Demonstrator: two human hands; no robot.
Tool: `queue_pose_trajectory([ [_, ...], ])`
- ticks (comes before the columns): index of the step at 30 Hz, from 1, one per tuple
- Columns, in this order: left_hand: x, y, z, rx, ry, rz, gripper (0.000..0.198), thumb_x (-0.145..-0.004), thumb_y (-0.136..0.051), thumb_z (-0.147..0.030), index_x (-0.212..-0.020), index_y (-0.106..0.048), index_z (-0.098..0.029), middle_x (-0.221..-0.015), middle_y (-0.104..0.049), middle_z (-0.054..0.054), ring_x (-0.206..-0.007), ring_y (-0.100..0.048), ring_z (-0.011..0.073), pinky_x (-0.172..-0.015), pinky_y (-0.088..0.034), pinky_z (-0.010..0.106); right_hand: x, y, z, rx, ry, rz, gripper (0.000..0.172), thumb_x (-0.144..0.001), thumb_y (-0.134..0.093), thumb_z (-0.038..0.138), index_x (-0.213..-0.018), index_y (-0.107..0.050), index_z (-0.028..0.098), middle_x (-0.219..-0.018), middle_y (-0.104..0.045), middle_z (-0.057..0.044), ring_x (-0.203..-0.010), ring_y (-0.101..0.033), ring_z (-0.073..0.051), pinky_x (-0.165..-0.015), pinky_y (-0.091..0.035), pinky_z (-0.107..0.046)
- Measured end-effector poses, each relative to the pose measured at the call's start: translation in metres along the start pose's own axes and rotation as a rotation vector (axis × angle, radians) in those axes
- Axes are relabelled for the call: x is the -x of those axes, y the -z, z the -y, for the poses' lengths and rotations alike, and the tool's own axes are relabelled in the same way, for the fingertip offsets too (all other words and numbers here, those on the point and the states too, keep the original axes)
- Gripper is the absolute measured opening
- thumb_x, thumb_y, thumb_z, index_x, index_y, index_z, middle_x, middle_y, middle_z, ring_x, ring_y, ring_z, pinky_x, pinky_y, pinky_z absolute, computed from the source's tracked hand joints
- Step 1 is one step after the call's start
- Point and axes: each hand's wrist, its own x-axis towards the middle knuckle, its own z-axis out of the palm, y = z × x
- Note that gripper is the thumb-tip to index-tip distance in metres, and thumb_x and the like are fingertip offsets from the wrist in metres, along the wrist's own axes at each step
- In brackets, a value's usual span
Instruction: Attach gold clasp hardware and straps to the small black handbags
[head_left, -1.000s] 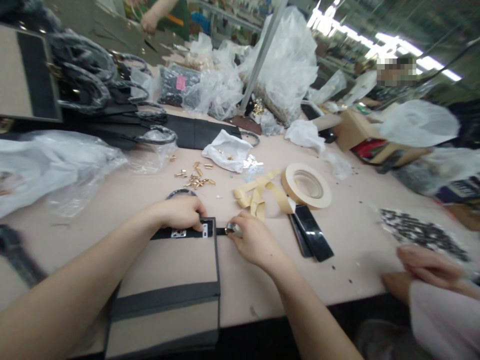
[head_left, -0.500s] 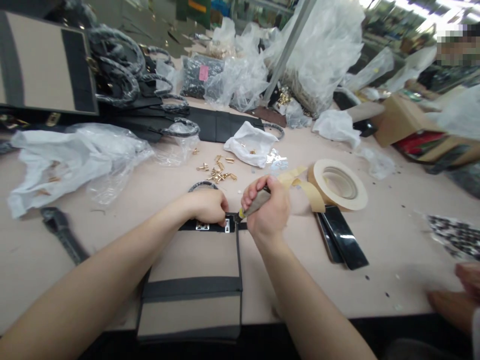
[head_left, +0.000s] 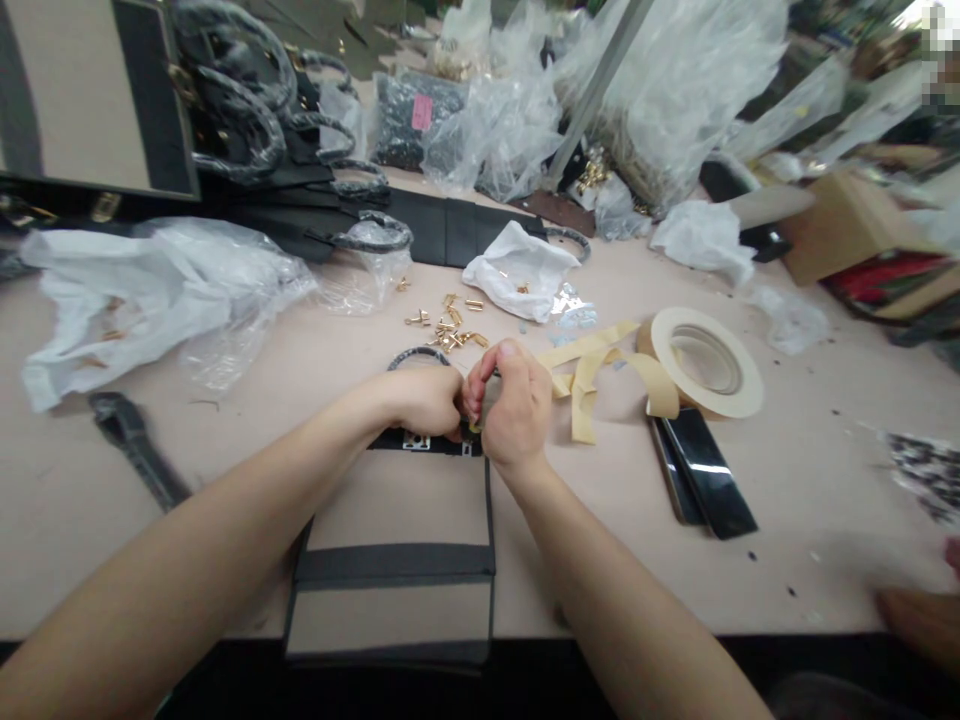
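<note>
I'm in a handbag workshop: my long tabletop (head_left: 810,520) holds black-and-beige handbags (head_left: 390,530), loose gold metal fittings (head_left: 446,325), a roll of tape (head_left: 705,362) and plastic wrapping (head_left: 675,100).

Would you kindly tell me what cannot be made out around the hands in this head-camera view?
Head view:
- The tool in the right hand: its fingers hide all but a small yellow tip.
- The handbag's black strap: the left hand covers its middle.
- A co-worker's hand: cut off by the right edge.

A beige handbag (head_left: 390,560) with black bands lies flat. A silver clasp (head_left: 416,441) sits on its top band, a dark handle (head_left: 418,353) just beyond.
</note>
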Motion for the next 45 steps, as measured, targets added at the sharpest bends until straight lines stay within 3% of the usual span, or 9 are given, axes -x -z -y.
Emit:
queue_pose_trajectory([
  [8, -0.001, 0.003, 0.0, 0.004, 0.032, 0.055, 0.014, -0.077, -0.068, -0.02, -0.082, -0.081, -0.019, -0.081, -0.078, 0.004, -0.074, -0.068, 0.0207, -0.067, -0.047, 0.027, 0.022, 0.001, -0.003, 0.114, 0.118, -0.011, 0.04, -0.104, -0.049, 0.047, -0.072, -0.053, 0.023, -0.054, -0.051, 0.004, -0.047, -0.045, -0.012, -0.046, -0.036, -0.027],
  [16, 0.002, 0.011, -0.01, -0.032, 0.114, 0.077, 0.024, -0.075, -0.074, -0.024, -0.096, -0.085, -0.024, -0.082, -0.079, 0.001, -0.074, -0.066, 0.0184, -0.065, -0.043, 0.026, 0.027, 0.01, 0.026, -0.106, 0.237, -0.053, 0.027, -0.098, -0.049, 0.029, -0.072, -0.057, 0.023, -0.059, -0.053, 0.001, -0.05, -0.053, -0.016, -0.049, -0.04, -0.03],
  [21, 0.002, 0.015, -0.008, -0.005, 0.109, 0.082, 0.025, -0.073, -0.075, -0.023, -0.096, -0.085, -0.023, -0.082, -0.078, 0.001, -0.076, -0.065, 0.0184, -0.068, -0.044, 0.026, 0.033, 0.002, 0.024, -0.062, 0.339, -0.026, 0.04, -0.104, -0.045, 0.031, -0.066, -0.053, 0.023, -0.054, -0.045, 0.002, -0.048, -0.047, -0.016, -0.05, -0.038, -0.032],
  [26, 0.0, 0.017, -0.005, -0.008, 0.099, 0.112, 0.025, -0.07, -0.076, -0.025, -0.094, -0.084, -0.021, -0.074, -0.074, 0.0, -0.071, -0.061, 0.0185, -0.063, -0.042, 0.026, 0.038, 0.003, 0.002, 0.016, 0.314, 0.007, 0.041, -0.106, -0.047, 0.034, -0.067, -0.055, 0.023, -0.056, -0.046, 0.001, -0.053, -0.049, -0.017, -0.054, -0.039, -0.034],
  [33, 0.005, 0.019, -0.015, -0.035, 0.141, 0.098, 0.026, -0.068, -0.076, -0.023, -0.092, -0.083, -0.016, -0.078, -0.076, 0.006, -0.074, -0.066, 0.0214, -0.069, -0.048, 0.028, 0.036, 0.0, 0.009, 0.076, 0.331, 0.02, 0.042, -0.105, -0.048, 0.04, -0.066, -0.052, 0.025, -0.055, -0.045, 0.001, -0.05, -0.05, -0.018, -0.051, -0.04, -0.035],
  [45, 0.007, 0.021, -0.017, -0.07, 0.132, 0.086, 0.039, -0.072, -0.072, -0.025, -0.107, -0.082, -0.009, -0.089, -0.079, 0.011, -0.078, -0.068, 0.0242, -0.068, -0.047, 0.03, 0.037, -0.003, 0.009, 0.073, 0.357, 0.062, 0.041, -0.105, -0.048, 0.04, -0.068, -0.052, 0.025, -0.055, -0.046, 0.002, -0.048, -0.046, -0.016, -0.05, -0.039, -0.034],
])
